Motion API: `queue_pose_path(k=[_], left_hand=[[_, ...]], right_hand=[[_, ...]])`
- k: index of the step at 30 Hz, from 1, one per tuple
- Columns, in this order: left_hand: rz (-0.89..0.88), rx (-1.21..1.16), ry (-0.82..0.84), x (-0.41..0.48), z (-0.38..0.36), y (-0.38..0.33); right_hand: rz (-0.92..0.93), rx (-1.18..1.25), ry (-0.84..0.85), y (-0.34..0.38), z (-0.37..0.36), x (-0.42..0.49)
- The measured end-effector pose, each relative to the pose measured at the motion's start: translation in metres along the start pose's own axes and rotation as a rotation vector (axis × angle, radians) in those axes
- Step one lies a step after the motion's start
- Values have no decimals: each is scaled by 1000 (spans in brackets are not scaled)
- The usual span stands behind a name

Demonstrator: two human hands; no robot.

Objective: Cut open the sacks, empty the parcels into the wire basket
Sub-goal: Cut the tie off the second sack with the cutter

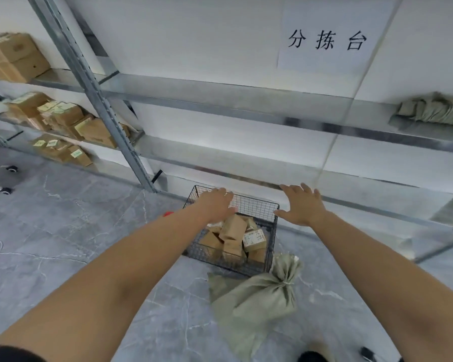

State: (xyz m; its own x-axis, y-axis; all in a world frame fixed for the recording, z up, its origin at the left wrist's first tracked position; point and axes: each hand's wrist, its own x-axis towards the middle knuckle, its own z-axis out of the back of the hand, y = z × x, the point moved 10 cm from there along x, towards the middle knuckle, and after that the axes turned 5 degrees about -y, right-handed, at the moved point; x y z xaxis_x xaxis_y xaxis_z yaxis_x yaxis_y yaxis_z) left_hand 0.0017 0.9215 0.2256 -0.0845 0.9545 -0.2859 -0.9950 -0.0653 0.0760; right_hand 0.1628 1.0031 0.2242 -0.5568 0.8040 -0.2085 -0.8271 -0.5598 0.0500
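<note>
A black wire basket [271, 246] stands on the grey floor against the shelving, holding several brown cardboard parcels [233, 227]. My left hand [216, 203] reaches over the basket's far left corner, fingers spread and empty. My right hand [302, 206] hovers above the basket's far right corner, palm down, also empty. In front of the basket lies a tied olive-green sack [262, 291], bulging, its neck bound with a white tie. A flat, slack green sack [242, 335] lies beneath and in front of it.
Metal shelving [220, 103] runs along the white wall. Its left bays hold cardboard boxes [71, 121]. Folded green sacks [434, 109] rest on the right shelf. A small red object [168, 213] peeks out left of my forearm. Cart wheels [9, 169] stand at far left.
</note>
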Motion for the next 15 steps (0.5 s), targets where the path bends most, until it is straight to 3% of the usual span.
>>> queue_pose_path(k=[15], left_hand=[[-102, -10, -16, -115, -47, 11]], right_hand=[[-116, 77, 44, 80, -50, -118]])
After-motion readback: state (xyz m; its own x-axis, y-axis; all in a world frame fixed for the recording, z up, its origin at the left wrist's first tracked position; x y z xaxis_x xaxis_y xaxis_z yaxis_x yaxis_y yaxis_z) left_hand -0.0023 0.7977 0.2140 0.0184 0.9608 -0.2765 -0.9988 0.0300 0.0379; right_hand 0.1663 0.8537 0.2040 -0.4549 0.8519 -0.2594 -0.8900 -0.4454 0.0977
